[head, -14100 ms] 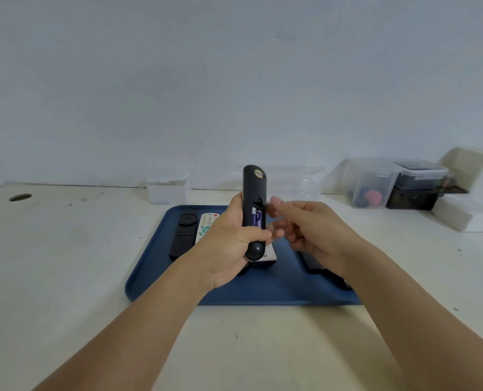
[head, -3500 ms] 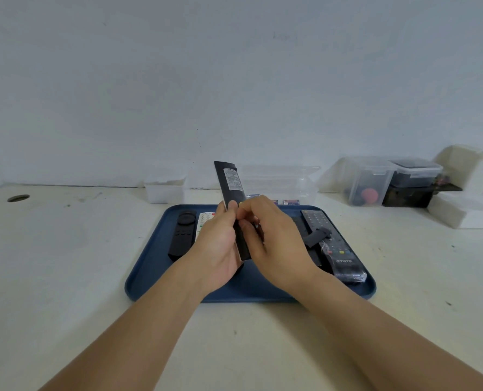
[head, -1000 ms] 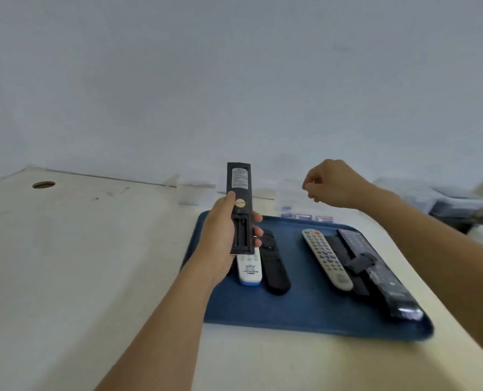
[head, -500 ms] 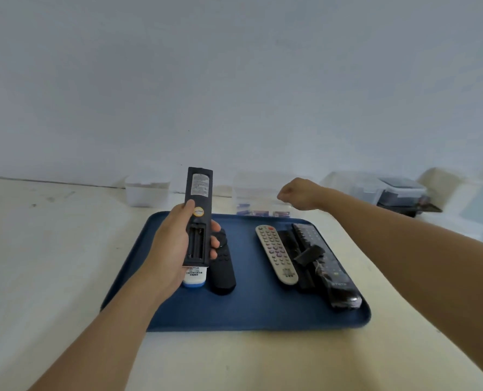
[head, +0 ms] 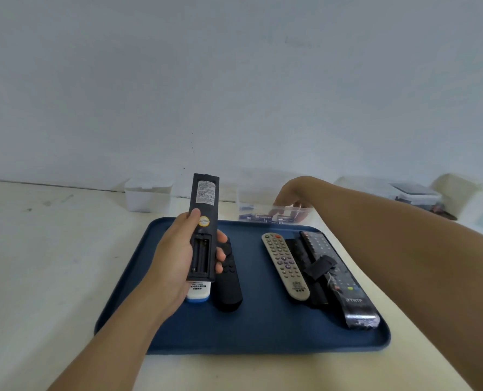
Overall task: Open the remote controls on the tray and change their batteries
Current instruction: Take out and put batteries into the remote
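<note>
My left hand (head: 172,261) grips a long black remote (head: 203,210) above the blue tray (head: 263,328), back side up. Its battery compartment (head: 201,256) is open and shows no batteries. My right hand (head: 291,198) reaches into a clear box (head: 302,214) behind the tray, fingers down among the batteries (head: 258,217); whether it holds one is hidden. On the tray lie a white and blue remote (head: 197,292), a black remote (head: 227,286), a grey remote (head: 285,266), a foil-wrapped black remote (head: 344,286) and a loose black cover (head: 319,267).
A small white box (head: 148,194) stands behind the tray at the left. Several clear and white containers (head: 412,191) sit at the back right by the wall. The tray lies on a pale table (head: 51,277).
My right hand has dropped from above the tray's back edge into the clear battery box. My left hand still holds the open remote.
</note>
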Action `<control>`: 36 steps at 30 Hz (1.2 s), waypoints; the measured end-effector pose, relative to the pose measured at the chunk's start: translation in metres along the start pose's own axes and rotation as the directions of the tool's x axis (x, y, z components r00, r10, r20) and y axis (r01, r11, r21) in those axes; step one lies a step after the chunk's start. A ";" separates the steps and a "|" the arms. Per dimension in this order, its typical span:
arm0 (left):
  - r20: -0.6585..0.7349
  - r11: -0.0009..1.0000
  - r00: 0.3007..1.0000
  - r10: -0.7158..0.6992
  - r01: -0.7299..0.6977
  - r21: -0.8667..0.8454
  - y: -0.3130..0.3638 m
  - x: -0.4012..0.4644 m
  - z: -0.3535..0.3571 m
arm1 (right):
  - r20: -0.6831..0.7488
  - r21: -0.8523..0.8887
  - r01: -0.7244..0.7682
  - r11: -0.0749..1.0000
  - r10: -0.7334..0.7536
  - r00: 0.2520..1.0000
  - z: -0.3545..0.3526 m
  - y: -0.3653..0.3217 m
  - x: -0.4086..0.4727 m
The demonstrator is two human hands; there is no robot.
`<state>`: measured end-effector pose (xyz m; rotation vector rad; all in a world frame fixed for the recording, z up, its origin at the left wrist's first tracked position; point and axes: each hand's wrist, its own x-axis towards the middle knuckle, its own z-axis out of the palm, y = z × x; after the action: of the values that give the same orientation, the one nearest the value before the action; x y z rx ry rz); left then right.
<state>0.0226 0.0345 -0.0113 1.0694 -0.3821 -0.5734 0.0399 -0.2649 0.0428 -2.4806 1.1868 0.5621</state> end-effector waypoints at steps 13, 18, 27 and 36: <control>-0.008 1.000 1.000 -0.026 0.026 -0.012 0.002 0.000 -0.002 | -0.130 -0.102 0.114 0.988 -0.127 0.983 0.006 -0.011 0.023; -0.001 1.000 1.000 -0.030 0.030 -0.009 0.002 -0.001 -0.002 | -0.121 -0.047 0.071 0.996 -0.077 0.990 0.010 -0.015 0.021; 0.009 1.000 1.000 -0.024 0.025 -0.003 0.002 -0.002 -0.001 | -0.120 -0.218 0.033 0.975 -0.060 0.991 0.009 -0.016 0.027; 0.013 1.000 1.000 -0.024 0.024 0.010 0.001 -0.002 -0.002 | -0.127 -0.187 0.017 0.982 -0.041 0.991 0.009 -0.019 0.022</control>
<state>0.0227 0.0373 -0.0113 1.0813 -0.3846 -0.6012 0.0656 -0.2645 0.0266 -2.7246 1.1929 0.5310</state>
